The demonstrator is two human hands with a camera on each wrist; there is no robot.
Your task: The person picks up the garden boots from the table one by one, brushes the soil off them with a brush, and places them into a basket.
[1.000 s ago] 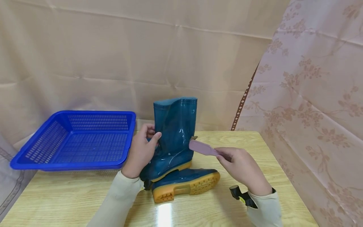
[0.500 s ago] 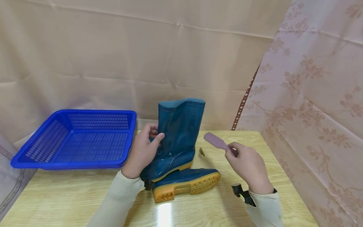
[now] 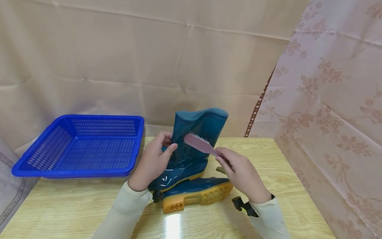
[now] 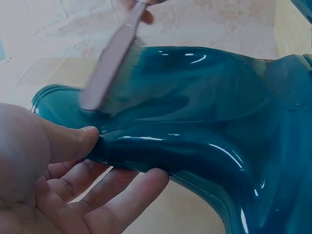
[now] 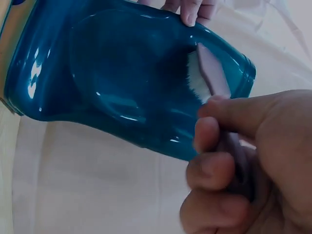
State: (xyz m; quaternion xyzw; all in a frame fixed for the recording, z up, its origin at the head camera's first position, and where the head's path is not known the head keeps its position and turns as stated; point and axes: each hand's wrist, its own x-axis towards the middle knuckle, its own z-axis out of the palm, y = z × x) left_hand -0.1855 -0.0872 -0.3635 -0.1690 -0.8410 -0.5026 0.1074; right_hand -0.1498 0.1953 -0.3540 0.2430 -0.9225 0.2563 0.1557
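Left of the left grip [image 3: 153, 160] sits a basket [image 3: 96, 154], right of it an upper boot [image 3: 188, 161]. In the right grip [image 3: 242, 171] is a brush [image 3: 198, 144]; before both grips, a lower boot [image 3: 206, 193] lies on the tabletop [image 3: 74, 205].

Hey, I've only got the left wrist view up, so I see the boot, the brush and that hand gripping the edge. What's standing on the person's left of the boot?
Observer: In the head view, a blue basket stands to the left of the boot.
Operator: Okay, and what's on the near side of it?
Observer: A second boot, lying on its side with its yellow sole facing the person.
Operator: Anything small by the heel of the first one?
Observer: Yes, a little brownish scrap shows between that heel and the right hand; I can't tell exactly what it is.
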